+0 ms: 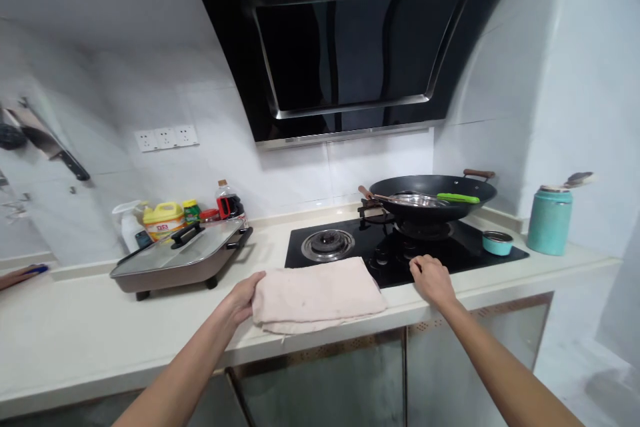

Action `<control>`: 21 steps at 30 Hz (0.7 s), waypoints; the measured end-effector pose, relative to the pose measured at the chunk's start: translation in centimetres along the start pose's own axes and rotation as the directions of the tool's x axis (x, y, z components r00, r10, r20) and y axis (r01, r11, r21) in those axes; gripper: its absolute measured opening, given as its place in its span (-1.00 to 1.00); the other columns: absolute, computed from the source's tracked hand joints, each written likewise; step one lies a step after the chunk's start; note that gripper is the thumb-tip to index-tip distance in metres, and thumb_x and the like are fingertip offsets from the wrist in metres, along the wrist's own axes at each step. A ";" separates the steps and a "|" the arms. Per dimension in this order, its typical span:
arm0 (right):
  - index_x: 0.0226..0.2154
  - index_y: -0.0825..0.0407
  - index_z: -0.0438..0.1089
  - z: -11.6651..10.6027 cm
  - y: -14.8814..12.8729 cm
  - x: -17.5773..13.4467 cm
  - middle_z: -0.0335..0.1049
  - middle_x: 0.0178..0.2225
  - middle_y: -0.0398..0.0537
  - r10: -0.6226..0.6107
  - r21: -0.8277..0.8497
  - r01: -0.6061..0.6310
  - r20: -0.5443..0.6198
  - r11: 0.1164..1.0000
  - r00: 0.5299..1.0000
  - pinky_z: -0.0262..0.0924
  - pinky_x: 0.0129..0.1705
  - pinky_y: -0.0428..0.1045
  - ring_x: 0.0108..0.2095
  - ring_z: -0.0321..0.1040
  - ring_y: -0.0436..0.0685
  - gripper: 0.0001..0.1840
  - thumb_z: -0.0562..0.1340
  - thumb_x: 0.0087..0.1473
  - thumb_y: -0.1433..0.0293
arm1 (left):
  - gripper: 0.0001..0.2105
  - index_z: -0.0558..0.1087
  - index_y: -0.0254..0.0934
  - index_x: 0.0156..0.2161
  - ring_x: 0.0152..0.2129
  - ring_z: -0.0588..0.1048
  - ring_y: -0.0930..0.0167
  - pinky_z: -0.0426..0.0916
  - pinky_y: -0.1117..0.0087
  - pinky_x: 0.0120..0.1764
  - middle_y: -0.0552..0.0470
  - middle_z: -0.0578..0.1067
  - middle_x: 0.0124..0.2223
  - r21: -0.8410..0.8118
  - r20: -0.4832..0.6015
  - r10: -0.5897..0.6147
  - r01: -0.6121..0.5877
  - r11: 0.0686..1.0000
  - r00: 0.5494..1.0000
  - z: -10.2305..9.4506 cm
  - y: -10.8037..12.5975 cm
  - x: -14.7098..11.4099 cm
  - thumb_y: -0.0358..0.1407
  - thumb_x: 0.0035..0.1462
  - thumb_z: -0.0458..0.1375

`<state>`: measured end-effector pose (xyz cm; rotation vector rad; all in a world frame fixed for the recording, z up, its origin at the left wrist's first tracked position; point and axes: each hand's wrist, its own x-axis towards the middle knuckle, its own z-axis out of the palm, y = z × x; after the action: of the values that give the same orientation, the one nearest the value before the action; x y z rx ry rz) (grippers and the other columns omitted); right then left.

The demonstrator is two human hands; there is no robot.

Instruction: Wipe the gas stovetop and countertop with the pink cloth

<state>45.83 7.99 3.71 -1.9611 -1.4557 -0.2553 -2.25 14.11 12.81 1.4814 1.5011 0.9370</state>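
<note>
A folded pale pink cloth [320, 293] lies over the front edge of the counter and the near left part of the black cooktop [320, 221]. My left hand [246, 297] grips the cloth's left edge, thumb on top and fingers partly hidden. Beyond the cloth's right end, my right hand [434, 280] rests at the cooktop's front edge with its fingers curled in. Whatever is under those fingers, if anything, is hidden. Just behind that hand is a dark control knob [411, 250]. A black wok [425, 213] sits on the right burner, with a green-handled utensil [457, 198] in it.
An electric pan [175, 273] with a glass lid stands left, before several bottles. At right are a small teal bowl [497, 244] and a teal canister [550, 221]. A range hood [350, 53] overhangs the cooktop. Another person's hand [23, 275] holds something blue at far left.
</note>
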 end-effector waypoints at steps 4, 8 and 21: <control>-0.32 -0.01 0.50 0.2 0.1 0.0 0.47 -0.23 0.00 0.024 0.030 -0.023 -0.036 0.999 0.999 0.05 -0.15 0.03 -0.17 0.31 0.17 -0.66 0.04 0.35 0.34 | -0.81 0.51 -0.39 -0.17 -0.33 0.69 0.20 0.60 0.26 -0.19 -0.20 0.68 -0.32 -0.523 0.051 -0.148 0.152 0.839 0.988 -0.3 0.1 0.2 -0.31 0.28 0.11; -0.33 -0.01 0.50 0.4 0.3 0.1 0.47 -0.23 0.00 0.025 0.034 -0.024 -0.049 0.999 0.998 0.05 -0.15 0.02 -0.18 0.32 0.16 -0.67 0.05 0.34 0.34 | -0.81 0.52 -0.43 -0.10 -0.44 0.68 0.20 0.61 0.27 -0.30 -0.13 0.66 -0.41 -0.655 0.015 -0.242 0.193 0.731 0.970 -2.3 -1.9 0.3 -0.39 0.25 0.12; -0.34 -0.01 0.51 1.0 1.3 0.1 0.48 -0.26 0.01 0.006 0.063 -0.002 -0.071 0.998 0.997 0.08 -0.16 0.03 -0.20 0.33 0.18 -0.67 0.06 0.30 0.32 | -0.76 0.49 -0.36 -0.16 -0.44 0.60 0.44 0.55 0.48 -0.30 0.01 0.63 -0.37 -0.641 -0.304 -0.163 -0.075 0.764 0.939 -15.8 6.0 -3.0 -0.43 0.42 -0.04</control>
<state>46.77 8.45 2.51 -1.8856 -1.3977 -0.2708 -14.43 11.87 24.72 0.7914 1.2340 1.5582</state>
